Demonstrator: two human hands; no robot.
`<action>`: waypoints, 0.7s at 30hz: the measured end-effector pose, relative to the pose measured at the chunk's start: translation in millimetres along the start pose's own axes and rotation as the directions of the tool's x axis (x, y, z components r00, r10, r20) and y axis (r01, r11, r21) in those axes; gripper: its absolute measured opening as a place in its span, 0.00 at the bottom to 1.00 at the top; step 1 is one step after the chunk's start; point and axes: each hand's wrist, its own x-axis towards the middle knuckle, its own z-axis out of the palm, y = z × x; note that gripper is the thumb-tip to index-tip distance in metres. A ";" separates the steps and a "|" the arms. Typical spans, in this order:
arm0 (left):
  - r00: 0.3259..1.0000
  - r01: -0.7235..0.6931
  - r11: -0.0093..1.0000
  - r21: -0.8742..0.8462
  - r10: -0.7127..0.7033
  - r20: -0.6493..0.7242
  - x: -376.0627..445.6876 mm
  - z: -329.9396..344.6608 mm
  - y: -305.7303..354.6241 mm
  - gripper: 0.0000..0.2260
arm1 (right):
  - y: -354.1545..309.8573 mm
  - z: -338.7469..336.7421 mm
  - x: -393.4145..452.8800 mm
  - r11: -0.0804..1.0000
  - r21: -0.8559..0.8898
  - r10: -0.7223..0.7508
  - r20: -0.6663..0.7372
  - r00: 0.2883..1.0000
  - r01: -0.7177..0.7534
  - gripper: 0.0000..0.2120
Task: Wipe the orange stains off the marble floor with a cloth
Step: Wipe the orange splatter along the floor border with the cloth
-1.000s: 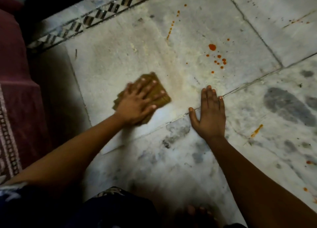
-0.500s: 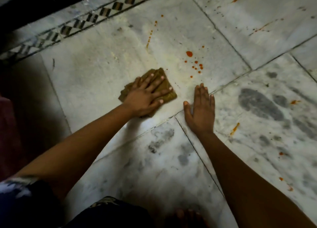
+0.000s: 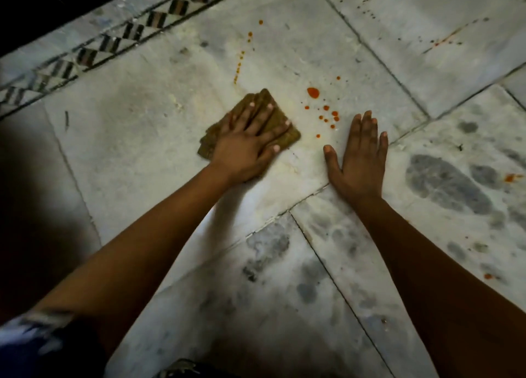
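Observation:
A folded brown cloth (image 3: pixel 287 134) lies flat on the pale marble floor (image 3: pixel 136 138). My left hand (image 3: pixel 250 140) presses down on it with spread, straight fingers. Just right of the cloth is a cluster of orange drops, the largest orange stain (image 3: pixel 313 92) at its top. A thin trail of orange dots (image 3: pixel 240 61) runs up and away from the cloth. My right hand (image 3: pixel 360 152) lies flat on the floor with fingers straight, right of the drops and holding nothing.
More orange marks lie at the right edge (image 3: pixel 512 177), lower right (image 3: pixel 488 276) and on the far right tile (image 3: pixel 447 39). A black-and-white patterned border strip (image 3: pixel 113 43) crosses the upper left. Dark grey patches (image 3: pixel 447 184) mark the near tiles.
My left hand has slid the cloth up and to the right, closer to the cluster of orange drops. My right hand stays planted. The view has shifted, and the red fabric at left is gone.

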 end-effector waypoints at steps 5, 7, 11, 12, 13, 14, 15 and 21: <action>0.973 0.229 0.973 -0.018 -0.230 -0.034 -5.2 0.1 -50.2 0.25 | 9.3 1.9 17.3 0.999 -0.024 0.025 -0.004 1.000 -0.025 0.38; 0.946 0.320 0.944 -0.079 -0.323 -0.033 27.8 -7.6 -61.1 0.23 | 9.5 5.8 24.7 0.999 -0.019 0.038 -0.007 0.999 -0.038 0.38; 0.928 0.359 0.921 -0.150 -0.370 -0.048 83.0 -16.4 -47.7 0.22 | 1.5 12.9 29.3 0.998 0.013 0.065 -0.028 0.998 -0.064 0.39; 0.940 0.327 0.934 -0.143 -0.337 -0.053 85.1 -14.6 -42.0 0.22 | 0.0 14.3 30.4 0.998 0.015 0.066 -0.025 0.997 -0.066 0.39; 0.956 0.279 0.953 -0.122 -0.288 -0.061 78.9 -10.3 -36.7 0.22 | 0.0 14.8 29.9 0.998 0.013 0.067 -0.019 0.998 -0.067 0.39; 0.971 0.221 0.971 -0.092 -0.227 -0.072 67.5 -6.6 -33.9 0.23 | 0.4 14.7 29.9 0.997 0.011 0.071 -0.012 0.997 -0.071 0.39; 0.983 0.166 0.984 -0.066 -0.170 -0.071 54.4 -4.9 -35.2 0.23 | 0.3 14.0 31.0 0.997 0.011 0.080 -0.006 0.997 -0.079 0.39; 0.932 0.355 0.934 -0.049 -0.358 -0.061 49.1 -16.4 -89.8 0.25 | -1.7 11.8 31.5 0.997 0.008 0.080 -0.034 0.996 -0.080 0.34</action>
